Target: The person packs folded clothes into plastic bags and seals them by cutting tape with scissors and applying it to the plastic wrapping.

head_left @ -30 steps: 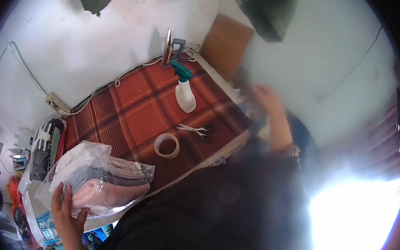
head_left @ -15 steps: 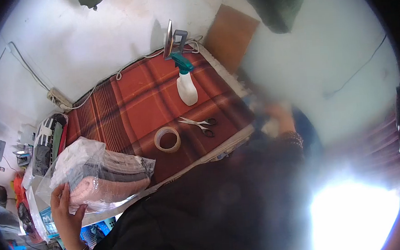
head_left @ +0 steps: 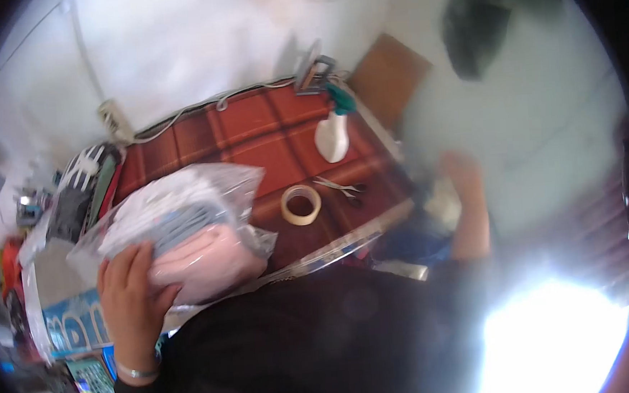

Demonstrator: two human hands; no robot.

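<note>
A clear plastic bag (head_left: 245, 179) holds folded soft cloth in pink (head_left: 207, 261), grey and white. It lies at the table's near left side. My left hand (head_left: 134, 283) rests on the bag's left end, fingers stretched over it and thumb apart along the near side. My right hand (head_left: 462, 173) is off the table's right edge, blurred by motion, so its fingers do not show clearly. Close to it is a pale, blurred thing (head_left: 443, 206) whose kind I cannot make out. A roll of tape (head_left: 301, 205) and scissors (head_left: 343, 187) lie right of the bag.
A white spray bottle (head_left: 332, 138) with a green head stands farther back, before an iron (head_left: 313, 73). Red plaid cloth (head_left: 253, 139) covers the table. A white cord runs along the wall to a power strip (head_left: 114, 122). Folded fabrics (head_left: 83, 185) sit at the left.
The view has shifted, and things on the table appear farther right. The bag's clear plastic now stands up at its far right. My right arm shows more bare forearm; my left hand stays at the bag.
</note>
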